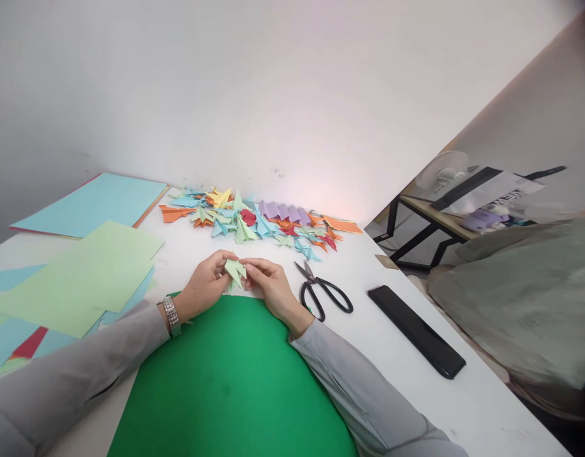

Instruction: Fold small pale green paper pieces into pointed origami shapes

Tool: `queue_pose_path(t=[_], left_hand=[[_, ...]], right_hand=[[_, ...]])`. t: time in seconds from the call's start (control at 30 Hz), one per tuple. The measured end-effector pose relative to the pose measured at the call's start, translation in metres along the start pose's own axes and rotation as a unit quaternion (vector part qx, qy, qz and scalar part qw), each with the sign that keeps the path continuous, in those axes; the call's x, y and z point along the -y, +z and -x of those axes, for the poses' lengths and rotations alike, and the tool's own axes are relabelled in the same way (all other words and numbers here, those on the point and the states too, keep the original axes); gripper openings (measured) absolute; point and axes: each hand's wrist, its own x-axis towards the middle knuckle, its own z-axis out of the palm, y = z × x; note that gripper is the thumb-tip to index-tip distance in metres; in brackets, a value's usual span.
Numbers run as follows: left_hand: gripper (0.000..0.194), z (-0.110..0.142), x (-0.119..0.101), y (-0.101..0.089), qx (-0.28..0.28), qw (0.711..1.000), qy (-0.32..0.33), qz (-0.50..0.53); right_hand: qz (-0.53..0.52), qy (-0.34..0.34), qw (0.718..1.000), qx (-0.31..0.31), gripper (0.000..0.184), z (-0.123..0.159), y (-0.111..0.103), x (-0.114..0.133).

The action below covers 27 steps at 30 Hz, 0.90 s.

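A small folded piece of pale green paper (235,271) is held up between both hands, above the far edge of a green sheet (226,374). My left hand (207,282) grips its left side between thumb and fingers; a metal-band watch is on that wrist. On the paper's right side, my right hand (273,289) pinches it with thumb and forefinger. Black-handled scissors (323,289) lie partly spread on the white table, just right of my right hand. Behind the hands is a heap of folded paper shapes (245,219) in several colours.
Pale green paper (87,279) overlaps blue sheets at the left. A stack of large sheets topped by light blue (92,200) lies by the wall. A long black case (416,330) rests near the table's right edge. Beyond stand a bed (521,298) and a small desk (435,216).
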Motion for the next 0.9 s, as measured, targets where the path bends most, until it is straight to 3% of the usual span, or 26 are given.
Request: queue_pose_path(t=[0.17,0.3,0.63,0.83,0.9], left_hand=[[0.031,-0.0006,0.0038,-0.004,-0.029,0.991,0.084,-0.103],[0.031,-0.0014,0.0044,-0.0049,-0.044,0.98,0.149,-0.128],[0.033,-0.0028,0.0037,-0.0077,-0.046,0.968,0.141,-0.201],[0.03,-0.002,0.0058,-0.0046,-0.018,0.969,0.169,-0.178],[0.026,-0.0018,0.0048,-0.0046,-0.035,0.974,0.16,-0.155]], right_hand=[[-0.027,0.001,1.0,-0.006,0.022,-0.0023,-0.0016,-0.0014],[-0.025,0.014,1.0,0.005,0.023,-0.0026,-0.0018,-0.0023],[-0.046,0.013,0.998,-0.031,0.029,-0.002,-0.0006,0.0004],[-0.064,0.008,0.997,-0.05,0.041,-0.0043,0.0007,-0.0019],[-0.069,0.005,0.995,-0.068,0.041,-0.0054,0.0002,-0.0027]])
